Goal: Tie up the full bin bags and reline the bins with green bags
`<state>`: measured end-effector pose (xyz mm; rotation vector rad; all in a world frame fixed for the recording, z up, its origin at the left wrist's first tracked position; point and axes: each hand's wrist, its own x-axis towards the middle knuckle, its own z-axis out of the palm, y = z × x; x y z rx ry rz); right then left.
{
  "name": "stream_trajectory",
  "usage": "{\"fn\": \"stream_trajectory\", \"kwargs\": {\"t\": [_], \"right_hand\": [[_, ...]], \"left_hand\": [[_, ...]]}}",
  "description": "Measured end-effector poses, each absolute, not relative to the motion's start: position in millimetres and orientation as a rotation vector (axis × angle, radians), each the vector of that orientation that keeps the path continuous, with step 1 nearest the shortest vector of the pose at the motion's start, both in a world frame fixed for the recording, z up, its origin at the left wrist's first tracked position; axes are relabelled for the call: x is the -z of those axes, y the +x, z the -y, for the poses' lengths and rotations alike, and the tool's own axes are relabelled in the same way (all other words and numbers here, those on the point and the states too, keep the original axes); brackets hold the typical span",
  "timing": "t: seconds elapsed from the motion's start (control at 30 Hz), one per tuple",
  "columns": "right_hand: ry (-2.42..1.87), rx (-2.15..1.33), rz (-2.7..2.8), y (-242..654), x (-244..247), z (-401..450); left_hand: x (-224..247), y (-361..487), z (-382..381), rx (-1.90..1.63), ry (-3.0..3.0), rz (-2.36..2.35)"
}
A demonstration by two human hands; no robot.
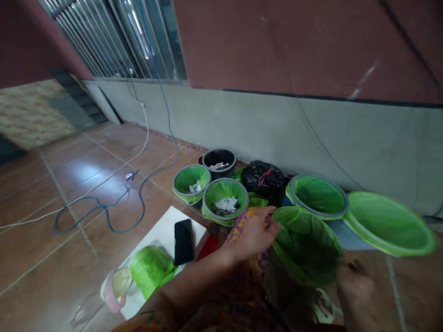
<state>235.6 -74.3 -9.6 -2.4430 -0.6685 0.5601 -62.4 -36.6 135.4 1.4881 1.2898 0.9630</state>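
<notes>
Green bag at centre-right, rim pinched by left hand at its 9 o'clock; right hand at 4 o'clock — blurred, grip cannot be told. Lined bins at 11 o'clock — phone on white board at 9.

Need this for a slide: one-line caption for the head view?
Left hand and right hand grip a green bag liner beside lined bins on a tiled floor.

No readable text, label, brand or number anywhere; frame blurred.
</notes>
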Motion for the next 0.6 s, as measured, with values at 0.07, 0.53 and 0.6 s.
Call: {"fn": "stream_trajectory", "kwargs": {"t": [0.07, 0.53, 0.6], "right_hand": [[-2.431, -0.597, 0.656, 220.2, -6.2, 67.3], [-2.199, -0.663, 1.053, 151.5, -9.4, 73.4], [-2.175, -0.689, 1.141, 143.7, 0.3, 75.1]], "left_hand": [[-137.2, -91.8, 47.0, -0.995, 1.425, -1.298], [-73.0, -174.4, 99.2, -0.939, 1.009, -1.516], [-69.7, -175.0, 96.3, -0.908, 0.989, -1.54]]}}
